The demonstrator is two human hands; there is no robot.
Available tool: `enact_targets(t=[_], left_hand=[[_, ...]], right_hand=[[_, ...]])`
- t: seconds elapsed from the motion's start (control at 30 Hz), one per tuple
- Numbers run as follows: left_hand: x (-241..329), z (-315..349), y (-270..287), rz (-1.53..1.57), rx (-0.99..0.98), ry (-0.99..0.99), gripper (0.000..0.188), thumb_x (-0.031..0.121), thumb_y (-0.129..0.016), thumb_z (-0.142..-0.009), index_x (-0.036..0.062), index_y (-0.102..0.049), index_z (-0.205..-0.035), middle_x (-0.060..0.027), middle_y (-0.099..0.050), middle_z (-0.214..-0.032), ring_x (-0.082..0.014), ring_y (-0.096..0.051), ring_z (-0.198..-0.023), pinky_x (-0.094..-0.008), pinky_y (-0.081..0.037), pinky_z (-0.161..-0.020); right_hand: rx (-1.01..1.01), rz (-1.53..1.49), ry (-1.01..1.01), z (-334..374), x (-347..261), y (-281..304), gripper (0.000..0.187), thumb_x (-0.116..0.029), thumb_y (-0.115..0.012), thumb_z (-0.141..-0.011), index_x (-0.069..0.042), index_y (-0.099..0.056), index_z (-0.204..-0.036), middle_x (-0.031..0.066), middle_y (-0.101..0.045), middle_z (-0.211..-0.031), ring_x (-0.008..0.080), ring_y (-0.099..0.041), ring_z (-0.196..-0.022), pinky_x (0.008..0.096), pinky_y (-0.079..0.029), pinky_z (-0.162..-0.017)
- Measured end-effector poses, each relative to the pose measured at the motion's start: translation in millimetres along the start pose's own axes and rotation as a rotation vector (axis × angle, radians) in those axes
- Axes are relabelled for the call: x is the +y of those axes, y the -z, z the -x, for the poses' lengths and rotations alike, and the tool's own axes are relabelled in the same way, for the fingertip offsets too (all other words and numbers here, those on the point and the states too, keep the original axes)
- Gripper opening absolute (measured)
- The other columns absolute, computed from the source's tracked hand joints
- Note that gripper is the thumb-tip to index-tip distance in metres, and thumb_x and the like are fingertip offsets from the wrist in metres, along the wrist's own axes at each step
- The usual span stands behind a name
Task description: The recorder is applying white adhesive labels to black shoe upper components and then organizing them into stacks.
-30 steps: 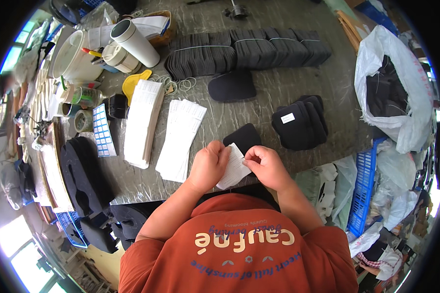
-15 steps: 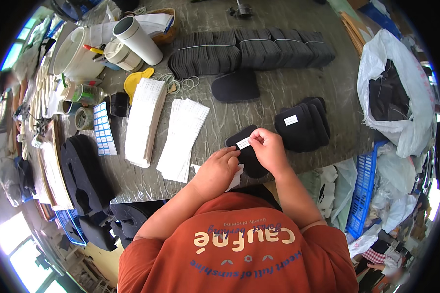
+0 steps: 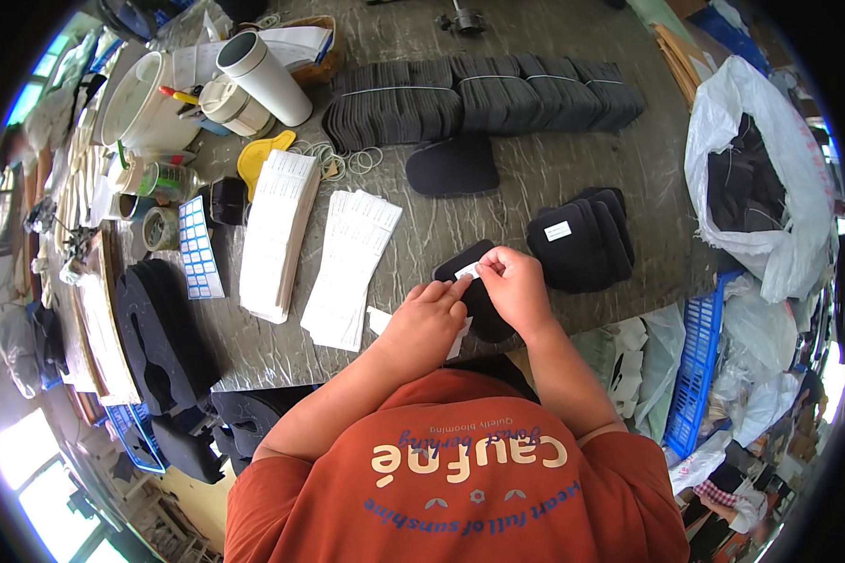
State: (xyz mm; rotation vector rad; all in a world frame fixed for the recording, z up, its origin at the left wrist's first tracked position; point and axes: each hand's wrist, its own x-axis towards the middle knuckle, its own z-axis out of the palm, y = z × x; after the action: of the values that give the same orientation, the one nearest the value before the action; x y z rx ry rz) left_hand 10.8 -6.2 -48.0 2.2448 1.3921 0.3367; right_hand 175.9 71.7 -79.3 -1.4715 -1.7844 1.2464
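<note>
Head view shows the right hand (image 3: 514, 284) pinching a small white rectangular label (image 3: 468, 271) over a black, rounded, fabric-looking pad (image 3: 485, 314), the left hand's (image 3: 429, 321) fingertips beside it, grip hidden, seemingly a label-placing step calling for straight, flat pressing.

Rust-red short-sleeved T-shirt (image 3: 347, 497) — cream and blue lettering (image 3: 469, 458), small pale flower and leaf motifs (image 3: 478, 498) — above bare hands (image 3: 424, 324) (image 3: 514, 286).

White tumbler (image 3: 270, 86), pale round bucket (image 3: 130, 120), blue plastic crate (image 3: 693, 368)
</note>
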Motion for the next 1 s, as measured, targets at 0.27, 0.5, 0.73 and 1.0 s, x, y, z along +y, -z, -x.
enact_targets(t=[0.27,0.5,0.73,1.0], left_hand=[[0.8,-16.3,3.6,-0.088,-0.076,-0.003,0.019,0.021,-0.060,-0.085,0.0019,-0.062,-0.085,-0.0123,-0.049,-0.138,-0.0224,-0.053,-0.093,-0.0373,-0.043,-0.088],[-11.3,-8.1,9.4,0.009,-0.096,-0.033,0.014,0.015,-0.063,-0.083,0.0016,-0.062,-0.087,-0.0101,-0.052,-0.136,-0.0245,-0.053,-0.100,-0.0391,-0.044,-0.088],[-18.4,3.2,6.8,0.542,0.074,0.192,0.007,0.006,-0.058,-0.087,-0.0016,-0.058,-0.089,-0.0155,-0.062,-0.120,-0.0316,-0.058,-0.096,-0.0380,-0.048,-0.083],[-10.3,-2.3,3.7,0.639,0.243,0.340,0.011,0.008,-0.058,-0.087,-0.0026,-0.060,-0.087,-0.0196,-0.063,-0.088,-0.0377,-0.060,-0.086,-0.0414,-0.049,-0.078]], right_hand=[[0.163,0.244,0.033,-2.5,2.0,-0.5,0.025,-0.003,-0.072,-0.073,0.000,-0.060,-0.095,0.0121,-0.061,-0.074,0.0266,-0.061,-0.069,0.0371,-0.049,-0.065],[0.180,0.227,0.183,-6.3,9.6,7.7,0.016,0.001,-0.069,-0.078,-0.001,-0.054,-0.082,0.0112,-0.056,-0.068,0.0225,-0.057,-0.060,0.0325,-0.047,-0.059],[0.359,0.265,-0.017,-13.9,9.4,85.7,0.015,0.000,-0.065,-0.083,-0.002,-0.051,-0.089,0.0152,-0.057,-0.071,0.0307,-0.058,-0.066,0.0376,-0.048,-0.066],[-0.247,-0.222,-0.123,31.6,-19.1,22.0,0.005,-0.003,-0.065,-0.082,-0.001,-0.062,-0.085,0.0100,-0.060,-0.073,0.0164,-0.058,-0.066,0.0296,-0.047,-0.063]])
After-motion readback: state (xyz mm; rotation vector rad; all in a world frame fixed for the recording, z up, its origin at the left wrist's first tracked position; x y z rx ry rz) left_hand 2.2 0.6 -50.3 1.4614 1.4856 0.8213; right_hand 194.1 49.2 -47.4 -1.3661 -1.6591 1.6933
